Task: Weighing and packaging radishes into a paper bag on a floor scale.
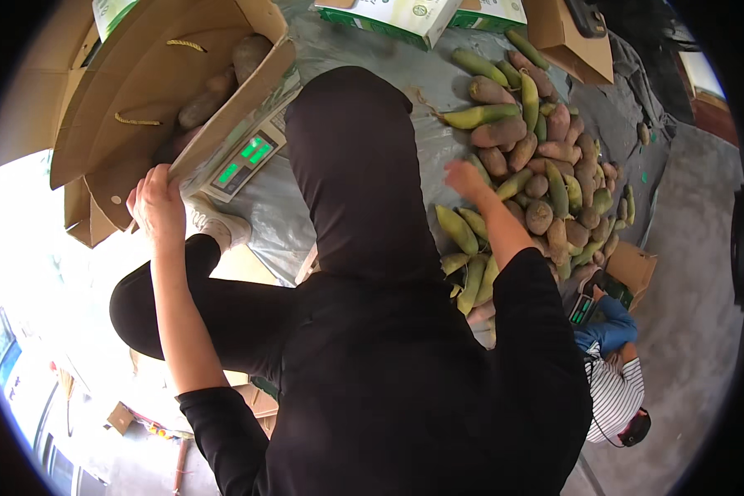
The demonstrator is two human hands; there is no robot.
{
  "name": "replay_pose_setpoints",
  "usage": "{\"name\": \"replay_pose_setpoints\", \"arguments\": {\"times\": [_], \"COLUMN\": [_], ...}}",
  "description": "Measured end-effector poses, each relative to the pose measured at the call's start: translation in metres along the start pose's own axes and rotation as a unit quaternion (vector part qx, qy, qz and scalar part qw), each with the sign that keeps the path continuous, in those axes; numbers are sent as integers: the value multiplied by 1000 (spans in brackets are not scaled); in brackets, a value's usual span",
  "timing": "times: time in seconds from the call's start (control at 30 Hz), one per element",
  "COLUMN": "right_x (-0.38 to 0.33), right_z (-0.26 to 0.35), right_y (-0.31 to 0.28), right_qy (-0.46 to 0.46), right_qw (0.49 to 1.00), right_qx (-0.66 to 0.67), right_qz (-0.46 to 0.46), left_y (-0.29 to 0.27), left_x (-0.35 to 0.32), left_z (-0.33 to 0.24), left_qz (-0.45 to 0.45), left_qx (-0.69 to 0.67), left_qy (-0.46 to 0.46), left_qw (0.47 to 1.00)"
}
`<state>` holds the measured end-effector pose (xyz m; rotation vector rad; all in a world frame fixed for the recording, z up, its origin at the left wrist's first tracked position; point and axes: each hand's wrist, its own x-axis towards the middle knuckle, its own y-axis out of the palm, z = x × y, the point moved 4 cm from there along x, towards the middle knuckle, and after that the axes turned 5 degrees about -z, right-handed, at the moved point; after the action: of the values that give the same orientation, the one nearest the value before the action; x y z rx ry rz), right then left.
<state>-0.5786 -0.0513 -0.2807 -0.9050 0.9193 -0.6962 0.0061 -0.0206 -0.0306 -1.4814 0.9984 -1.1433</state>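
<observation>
My left hand (pixel 159 207) grips the near edge of a large open cardboard box (pixel 223 112), its fingers folded over the rim. Several dull reddish-brown root vegetables (pixel 202 107) lie inside that box. A scale with a lit green display (pixel 244 161) sits against the side of the box. On my right, my right hand (pixel 469 183) hovers at the left edge of a big heap of long green and reddish-brown root vegetables (pixel 540 217). Its fingers are blurred, and I see nothing clearly held in them.
Grey plastic sheeting (pixel 306 50) covers the floor under the heap. Green-and-white cartons (pixel 397 21) and a brown box (pixel 566 41) stand at the far side. Another person in a striped top (pixel 616 393) works at the lower right, beside a second scale (pixel 583 308) and a small carton (pixel 632 269).
</observation>
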Motion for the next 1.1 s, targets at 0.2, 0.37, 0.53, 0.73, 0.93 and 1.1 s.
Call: {"name": "replay_pose_setpoints", "arguments": {"times": [0.2, 0.37, 0.53, 0.73, 0.93, 1.1], "right_x": [-56, -77, -80, -79, -75, -41], "right_z": [12, 30, 65, 86, 90, 78], "right_y": [58, 63, 63, 70, 76, 30], "right_qy": [244, 259, 266, 234, 244, 294], "right_qw": [962, 954, 941, 930, 938, 943], "right_qx": [8, -34, -89, -165, -102, 153], "right_qz": [124, 145, 191, 229, 225, 32], "left_y": [-12, -14, -18, -22, -23, -28], "left_x": [-7, -4, -8, -3, -7, -9], "left_z": [9, 3, 10, 2, 4, 6], "left_qz": [-3, 7, 12, 16, -13, -18], "left_qx": [21, -3, 7, -23, -36, -34], "left_qy": [-4, -14, -40, -36, -30, -36], "left_qw": [1000, 1000, 999, 999, 999, 999]}}
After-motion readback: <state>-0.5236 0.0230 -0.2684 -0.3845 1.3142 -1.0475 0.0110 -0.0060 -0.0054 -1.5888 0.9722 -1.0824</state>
